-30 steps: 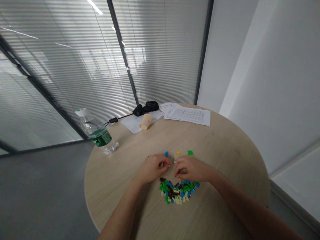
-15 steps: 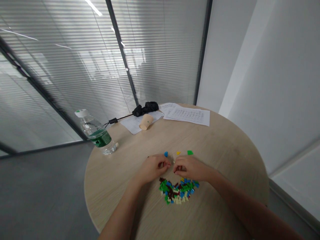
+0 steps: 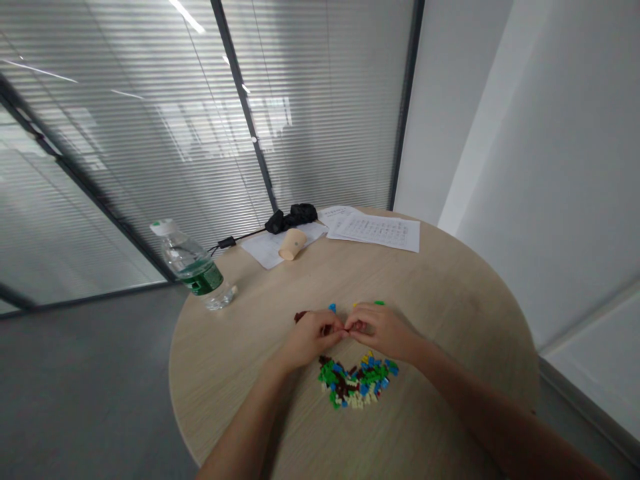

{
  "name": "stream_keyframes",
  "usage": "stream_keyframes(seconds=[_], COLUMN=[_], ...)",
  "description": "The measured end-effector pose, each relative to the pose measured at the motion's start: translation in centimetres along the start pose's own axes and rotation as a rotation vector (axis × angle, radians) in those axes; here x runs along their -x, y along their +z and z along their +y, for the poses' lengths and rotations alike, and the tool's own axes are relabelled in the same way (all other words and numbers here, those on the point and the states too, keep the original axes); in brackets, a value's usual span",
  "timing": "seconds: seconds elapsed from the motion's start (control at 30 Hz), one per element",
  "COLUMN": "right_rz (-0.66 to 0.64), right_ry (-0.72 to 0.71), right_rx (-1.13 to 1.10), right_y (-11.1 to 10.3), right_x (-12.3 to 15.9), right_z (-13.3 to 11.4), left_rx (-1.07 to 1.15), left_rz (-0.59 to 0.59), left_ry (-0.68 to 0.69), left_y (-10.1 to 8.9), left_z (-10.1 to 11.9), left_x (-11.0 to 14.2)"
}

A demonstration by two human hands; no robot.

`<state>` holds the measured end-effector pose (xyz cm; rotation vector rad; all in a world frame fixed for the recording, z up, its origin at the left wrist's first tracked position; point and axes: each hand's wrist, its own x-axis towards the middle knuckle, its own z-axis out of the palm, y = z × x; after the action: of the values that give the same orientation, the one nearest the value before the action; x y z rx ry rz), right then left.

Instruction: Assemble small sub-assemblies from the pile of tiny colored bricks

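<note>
My left hand (image 3: 317,335) and my right hand (image 3: 377,330) meet fingertip to fingertip above the table, both pinched closed. A tiny dark reddish piece, seemingly a small building brick (image 3: 347,331), shows where the fingertips touch; the fingers mostly hide it. Just below the hands lies a pile of small building bricks (image 3: 357,383) in green, blue, brown, cream and yellow. Behind my left hand a brown group of bricks (image 3: 300,316) peeks out. A blue piece (image 3: 333,307) and a green piece (image 3: 379,303) lie beyond the hands, with a yellow one partly hidden.
On the round wooden table (image 3: 450,287), a clear bottle (image 3: 203,275) with a green label stands at the left edge. A paper cup (image 3: 293,244) lies tipped on a sheet. Near the back are printed papers (image 3: 383,231) and a black bundle (image 3: 300,215) with a cord.
My hands, slightly apart before, have come together so their fingertips touch. The left hand has shifted right, uncovering more brown bricks, while the right hand now covers more of the yellow and green pieces.
</note>
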<state>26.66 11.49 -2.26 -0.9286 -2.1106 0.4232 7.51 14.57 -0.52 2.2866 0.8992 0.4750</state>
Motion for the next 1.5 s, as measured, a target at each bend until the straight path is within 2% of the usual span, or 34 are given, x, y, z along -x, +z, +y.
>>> stream_keyframes(seconds=[0.17,0.27,0.43,0.93,1.3,1.5], right_rz=[-0.017,-0.013,-0.027,-0.051,-0.065,-0.082], right_ry=[0.020,0.034,0.035,0.050,0.060,0.091], right_rx=[0.048,0.072,0.078,0.108,0.130,0.139], right_y=[-0.5,-0.7,-0.6,-0.8,-0.7,-1.1], right_x=[0.0,0.1,0.2,0.3,0.4,0.3], right_z=[0.0,0.2,0.3,0.5,0.7,0.5], left_rx=[-0.137,-0.331,-0.481,-0.530,-0.518,-0.514], left_rz=[0.048,0.156,0.201,0.142,0.124,0.153], left_ry=[-0.065,-0.209,-0.381,-0.490,-0.478,-0.460], left_y=[-1.7,-3.5,-5.1,-4.8,-4.8,-4.8], left_z=[-0.7,-1.7,-2.8,-2.9,-3.2,-2.9], left_x=[0.3,0.9,1.8,1.7,1.7,1.8])
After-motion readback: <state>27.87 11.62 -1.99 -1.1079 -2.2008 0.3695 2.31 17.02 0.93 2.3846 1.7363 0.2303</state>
